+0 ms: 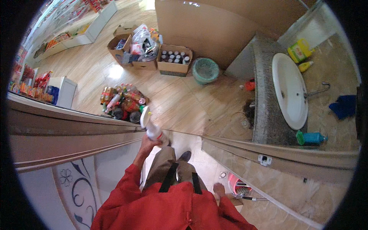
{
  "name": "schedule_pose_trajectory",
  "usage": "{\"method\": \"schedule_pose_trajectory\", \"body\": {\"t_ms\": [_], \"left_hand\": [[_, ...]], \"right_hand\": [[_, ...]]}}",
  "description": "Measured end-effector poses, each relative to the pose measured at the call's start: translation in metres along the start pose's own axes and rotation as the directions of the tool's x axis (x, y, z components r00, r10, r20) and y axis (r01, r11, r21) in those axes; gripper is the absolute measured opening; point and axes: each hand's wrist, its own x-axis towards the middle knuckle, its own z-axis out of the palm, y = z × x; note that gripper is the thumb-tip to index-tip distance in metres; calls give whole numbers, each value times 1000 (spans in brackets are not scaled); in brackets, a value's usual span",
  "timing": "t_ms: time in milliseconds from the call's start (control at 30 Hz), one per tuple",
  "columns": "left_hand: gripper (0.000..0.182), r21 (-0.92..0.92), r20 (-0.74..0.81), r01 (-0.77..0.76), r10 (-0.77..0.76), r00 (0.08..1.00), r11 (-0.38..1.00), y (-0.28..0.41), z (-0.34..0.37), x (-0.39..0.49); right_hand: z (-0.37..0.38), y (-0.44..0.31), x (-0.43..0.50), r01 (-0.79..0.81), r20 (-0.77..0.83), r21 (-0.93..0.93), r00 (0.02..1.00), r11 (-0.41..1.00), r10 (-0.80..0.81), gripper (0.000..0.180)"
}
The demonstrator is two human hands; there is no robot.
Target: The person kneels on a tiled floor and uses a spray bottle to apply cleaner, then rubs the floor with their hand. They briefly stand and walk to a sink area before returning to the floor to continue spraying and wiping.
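Observation:
My left hand [149, 143] is closed around the body of a white spray bottle [154, 132] with a pale trigger head, held upright in front of my left leg. Past the bottle, a heap of filled drink bottles [129, 100] lies on the wooden-look floor. Low at my right side hangs my right hand [219, 189]; it touches nothing that I can see, and its fingers are too small to make out. Near it on the floor are a pink container [233, 182] and a tool with a black and white handle [254, 198].
Ahead stand a carton of capped bottles [174, 67], a carton with plastic bags [143, 64] and a green bucket [205, 70]. To the right, a counter holds a white washbasin [287, 92], yellow and blue bottles and a blue cloth [343, 106]. Door-frame edges flank me.

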Motion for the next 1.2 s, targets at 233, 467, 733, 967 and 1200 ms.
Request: {"method": "schedule_pose_trajectory", "body": {"t_ms": [233,467,733,967,1200], "left_hand": [[61,-280,285,24,59,957,960,82,33,91],[69,-415,639,287,53,767,863,134,48,174],[63,-215,805,342,-33,593,915,162,95,225],[61,203,802,-4,-164,575,979,160,185,253],[44,60,852,134,-120,509,989,142,274,252]], "right_hand": [[-217,-134,145,163,-329,549,944,820,32,28],[-401,-199,192,371,-347,849,929,376,-133,52],[-437,-196,218,419,-402,907,893,49,-205,66],[-434,-155,228,470,-472,882,877,45,93,61],[-448,-116,223,191,-510,835,621,517,595,50]]}}
